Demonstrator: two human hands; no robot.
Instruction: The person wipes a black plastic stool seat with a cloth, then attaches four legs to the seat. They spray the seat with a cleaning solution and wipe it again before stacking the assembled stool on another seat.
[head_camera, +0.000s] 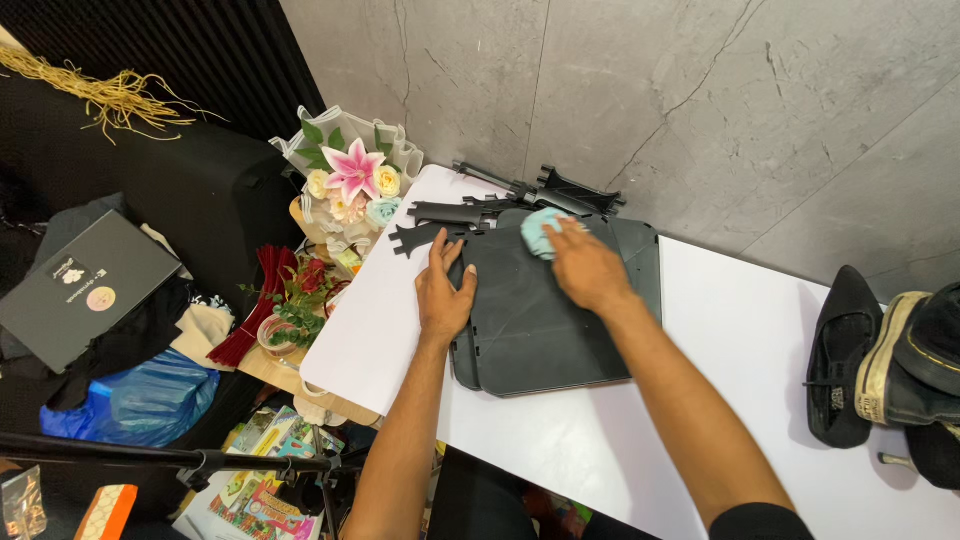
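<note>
A stack of dark grey plastic panels (540, 330) lies on the white table (720, 330). My left hand (443, 290) rests flat on the left edge of the top panel, fingers apart. My right hand (585, 265) presses a light blue cloth (538, 230) onto the panel's far end; the cloth is partly under my fingers. Several black slotted plastic pieces (450, 215) lie beyond the panels near the wall.
A bouquet with a pink lily (352, 178) stands left of the table. Black shoes (880, 350) sit on the table's right end. Below left are red flowers (295, 290), a dark box (85, 285), a blue bag (140, 405) and a tripod leg (160, 455).
</note>
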